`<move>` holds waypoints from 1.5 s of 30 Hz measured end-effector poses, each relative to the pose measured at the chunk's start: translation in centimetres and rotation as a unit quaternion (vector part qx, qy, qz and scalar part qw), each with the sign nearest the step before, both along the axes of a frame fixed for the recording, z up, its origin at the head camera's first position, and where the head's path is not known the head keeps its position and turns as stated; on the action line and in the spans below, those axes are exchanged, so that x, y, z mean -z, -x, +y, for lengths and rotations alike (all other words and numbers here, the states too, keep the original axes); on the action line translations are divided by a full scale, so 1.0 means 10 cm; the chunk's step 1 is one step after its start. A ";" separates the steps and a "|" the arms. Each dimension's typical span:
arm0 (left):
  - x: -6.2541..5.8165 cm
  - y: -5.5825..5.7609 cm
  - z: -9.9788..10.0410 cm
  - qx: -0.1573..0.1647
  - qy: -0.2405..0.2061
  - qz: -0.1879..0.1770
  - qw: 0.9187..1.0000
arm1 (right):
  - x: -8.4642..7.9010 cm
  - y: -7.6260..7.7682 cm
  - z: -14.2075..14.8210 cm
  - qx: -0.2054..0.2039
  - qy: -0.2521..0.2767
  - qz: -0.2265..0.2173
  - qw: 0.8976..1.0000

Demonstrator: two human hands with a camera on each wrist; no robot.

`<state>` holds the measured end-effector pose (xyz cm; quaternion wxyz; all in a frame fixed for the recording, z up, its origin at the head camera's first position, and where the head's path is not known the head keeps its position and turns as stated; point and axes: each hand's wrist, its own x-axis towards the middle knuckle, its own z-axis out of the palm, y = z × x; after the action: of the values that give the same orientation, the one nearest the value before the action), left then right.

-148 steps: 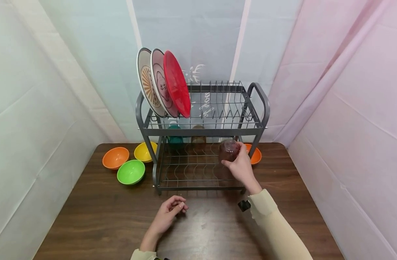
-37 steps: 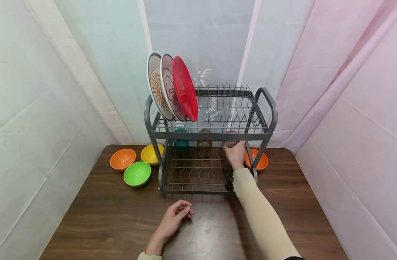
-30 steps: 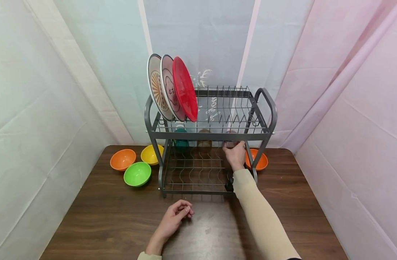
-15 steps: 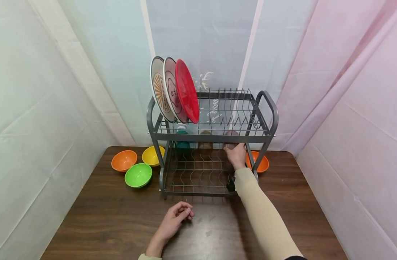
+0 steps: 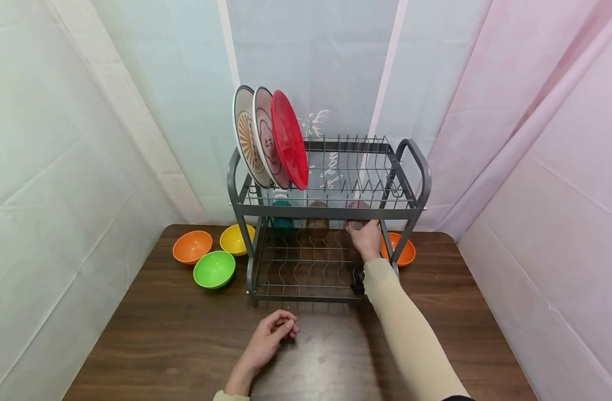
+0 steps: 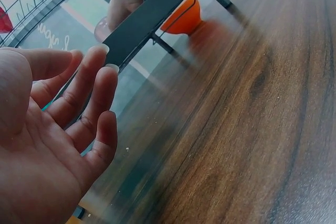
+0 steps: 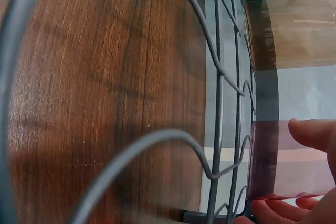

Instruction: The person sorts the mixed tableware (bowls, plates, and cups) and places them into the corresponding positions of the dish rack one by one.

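Note:
My right hand (image 5: pixel 367 239) reaches under the upper tier of the dark metal dish rack (image 5: pixel 331 213). It grips a see-through pink glass (image 7: pixel 294 161) at the back right of the lower tier. In the right wrist view the thumb lies along one side and the other fingers on the opposite side; the glass's lower end is right at the rack wires. To its left in the head view stand a brown glass (image 5: pixel 317 224) and a teal glass (image 5: pixel 283 223). My left hand (image 5: pixel 266 340) rests on the table before the rack, fingers loosely curled, holding nothing.
Three plates, the front one a red plate (image 5: pixel 289 139), stand upright at the upper tier's left. Left of the rack are an orange bowl (image 5: pixel 192 247), a yellow bowl (image 5: pixel 232 240) and a green bowl (image 5: pixel 214 269). Another orange bowl (image 5: pixel 406 253) sits behind the rack's right leg.
Since the earliest frame, my right hand has carried the pink glass back and under the upper tier, in line with the other glasses. Over the last second both hands stay nearly still.

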<state>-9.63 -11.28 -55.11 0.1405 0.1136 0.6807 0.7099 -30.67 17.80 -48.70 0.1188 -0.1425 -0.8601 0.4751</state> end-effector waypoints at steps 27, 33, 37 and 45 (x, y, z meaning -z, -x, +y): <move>-0.01 -0.01 0.00 0.001 -0.003 -0.001 1.000 | 0.01 0.00 0.03 -0.016 -0.021 -0.008 1.000; -0.03 -0.01 -0.01 0.003 -0.004 0.008 1.000 | -0.06 -0.05 0.01 -0.020 -0.010 -0.002 1.000; -0.04 -0.01 0.00 0.005 -0.010 0.013 1.000 | -0.19 -0.14 -0.01 -0.031 0.015 0.005 0.999; -0.04 -0.02 0.04 0.014 -0.011 0.009 1.000 | -0.38 -0.32 -0.10 -0.036 0.061 0.013 0.997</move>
<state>-9.46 -10.84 -54.75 0.1428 0.1310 0.6721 0.7146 -27.42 16.79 -44.92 0.1039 -0.1128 -0.8327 0.5320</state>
